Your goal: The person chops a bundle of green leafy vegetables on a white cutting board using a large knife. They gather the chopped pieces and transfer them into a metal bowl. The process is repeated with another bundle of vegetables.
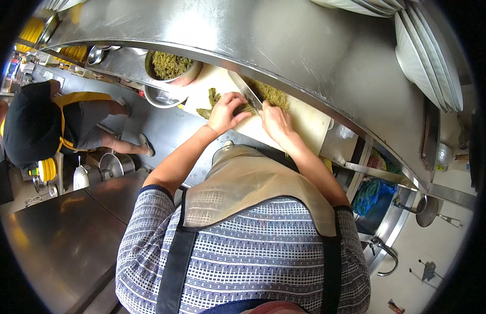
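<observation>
My right hand (275,121) grips the handle of a kitchen knife, its broad blade (245,89) lying across a white cutting board (305,117). Beside the blade, my left hand (228,112) curls its fingers over a bunch of olive-green vegetable strips (245,109), which look like pickled greens. Uncut pieces of the same vegetable (212,96) rest just left of that hand. On the blade's far side spreads a heap of finely chopped greens (271,93), partly hidden by the shelf edge. The knife's tip end also passes near that edge.
A metal pot (190,74) of chopped greens (168,64) stands at the board's left end, with a metal bowl (161,98) below it. A steel shelf (243,35) overhangs the board, carrying stacked white plates (419,59). Another person (35,121) bends at the left. A sink faucet (386,253) is at right.
</observation>
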{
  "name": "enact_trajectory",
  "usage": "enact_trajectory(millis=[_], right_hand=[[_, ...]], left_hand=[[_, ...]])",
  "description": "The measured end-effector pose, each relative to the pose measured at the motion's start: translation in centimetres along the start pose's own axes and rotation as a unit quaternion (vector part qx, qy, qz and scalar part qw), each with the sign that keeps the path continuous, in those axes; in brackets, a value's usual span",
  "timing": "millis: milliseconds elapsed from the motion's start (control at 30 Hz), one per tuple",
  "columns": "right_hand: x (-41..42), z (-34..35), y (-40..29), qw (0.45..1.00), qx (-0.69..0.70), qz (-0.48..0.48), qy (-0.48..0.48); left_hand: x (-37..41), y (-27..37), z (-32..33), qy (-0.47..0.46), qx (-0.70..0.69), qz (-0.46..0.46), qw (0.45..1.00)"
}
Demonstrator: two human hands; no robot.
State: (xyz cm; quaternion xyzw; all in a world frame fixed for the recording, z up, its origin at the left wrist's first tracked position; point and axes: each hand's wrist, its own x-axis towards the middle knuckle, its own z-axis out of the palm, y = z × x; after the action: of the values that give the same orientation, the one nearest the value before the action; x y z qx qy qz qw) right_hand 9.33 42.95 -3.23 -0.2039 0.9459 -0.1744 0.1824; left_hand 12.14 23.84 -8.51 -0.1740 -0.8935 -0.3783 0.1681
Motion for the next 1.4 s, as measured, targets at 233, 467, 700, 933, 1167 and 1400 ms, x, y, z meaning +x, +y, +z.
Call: enact_trajectory(millis=[233, 467, 700, 933, 1167, 1400], right_hand=[[-4.4, -2.0, -1.0, 0.999, -0.043, 0.005, -0.013], [-3.1, 2.1, 0.6, 0.999, -0.051, 0.019, 0.006], [-1.1, 1.5, 1.0, 0.998, -0.054, -0.006, 0.041], [-5.0, 1.4, 1.2, 0.997, -0.063, 0.045, 0.004], [-1.1, 2.7, 0.8, 0.997, -0.038, 0.044, 0.047], [-2.3, -0.3, 1.5, 0.998, 0.024, 0.036, 0.052]], left_hand=[[-0.3, -0.5, 0.6, 0.006, 0.015, 0.064, 0.998], [0.0, 0.0, 0.7, 0.005, 0.006, 0.066, 0.998], [-0.1, -0.1, 1.4, 0.017, 0.013, 0.07, 0.997], [-0.1, 0.2, 1.4, 0.021, 0.014, 0.07, 0.997], [0.2, 1.5, -0.1, -0.027, 0.09, 0.097, 0.991], [-0.1, -0.6, 0.7, -0.038, 0.058, 0.09, 0.994]])
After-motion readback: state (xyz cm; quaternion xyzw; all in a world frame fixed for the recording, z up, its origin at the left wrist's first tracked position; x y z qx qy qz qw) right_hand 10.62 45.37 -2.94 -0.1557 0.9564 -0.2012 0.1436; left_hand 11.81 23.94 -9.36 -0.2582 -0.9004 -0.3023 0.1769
